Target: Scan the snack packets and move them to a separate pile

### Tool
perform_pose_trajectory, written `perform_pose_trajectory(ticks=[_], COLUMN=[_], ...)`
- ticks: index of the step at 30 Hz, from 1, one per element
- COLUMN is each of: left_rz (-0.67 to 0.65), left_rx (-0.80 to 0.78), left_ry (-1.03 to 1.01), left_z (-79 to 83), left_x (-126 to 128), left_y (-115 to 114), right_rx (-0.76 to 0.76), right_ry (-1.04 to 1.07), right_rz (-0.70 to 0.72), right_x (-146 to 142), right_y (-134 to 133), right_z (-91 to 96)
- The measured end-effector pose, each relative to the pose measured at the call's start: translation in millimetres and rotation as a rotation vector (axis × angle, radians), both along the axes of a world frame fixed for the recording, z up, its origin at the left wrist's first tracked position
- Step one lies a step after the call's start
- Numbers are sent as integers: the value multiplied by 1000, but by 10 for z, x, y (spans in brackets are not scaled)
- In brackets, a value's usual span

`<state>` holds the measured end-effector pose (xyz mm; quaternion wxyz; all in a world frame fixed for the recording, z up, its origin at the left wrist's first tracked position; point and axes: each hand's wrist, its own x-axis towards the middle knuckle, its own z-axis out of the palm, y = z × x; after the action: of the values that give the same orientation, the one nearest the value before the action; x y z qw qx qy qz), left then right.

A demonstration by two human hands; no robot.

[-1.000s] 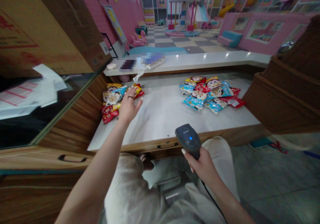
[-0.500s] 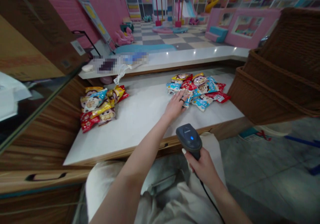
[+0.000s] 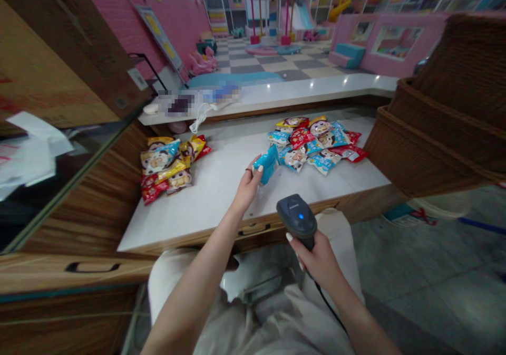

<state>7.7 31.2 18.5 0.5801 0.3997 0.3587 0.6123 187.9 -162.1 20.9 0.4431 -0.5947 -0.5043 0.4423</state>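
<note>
The left hand [image 3: 248, 189] closes on a flat blue foil snack packet [image 3: 268, 163] over the white counter [image 3: 213, 207], just beside a heap of red and blue snack packets [image 3: 316, 144]; the right hand [image 3: 318, 260] grips a black corded barcode scanner [image 3: 296, 217]; a brown wicker basket [image 3: 419, 154] stands at the counter's far right end

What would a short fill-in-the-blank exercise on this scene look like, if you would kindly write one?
The hand holding a blue snack packet is the person's ____ one.
The other hand grips a barcode scanner whose small light glows ____.
A wicker basket stands at the ____ end of the white counter.
The other snack packets on the counter lie in ____ piles.

Missing words: left; blue; right; two.
</note>
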Motion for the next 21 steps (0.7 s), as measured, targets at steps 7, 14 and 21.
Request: perform_pose_trajectory(ticks=[7, 14, 21], left_rz=[11, 78, 43], left_rx=[-233, -207, -206], left_ry=[-236, -247, -239], left_z=[-132, -220, -222], left_x=[-577, -690, -672], left_y=[-279, -403, -407], right_rx=[39, 56, 39], right_ry=[-34, -38, -35], right_rz=[46, 92, 109], right_x=[-171, -290, -342], right_y=[1, 1, 26], right_z=[-12, -33, 0])
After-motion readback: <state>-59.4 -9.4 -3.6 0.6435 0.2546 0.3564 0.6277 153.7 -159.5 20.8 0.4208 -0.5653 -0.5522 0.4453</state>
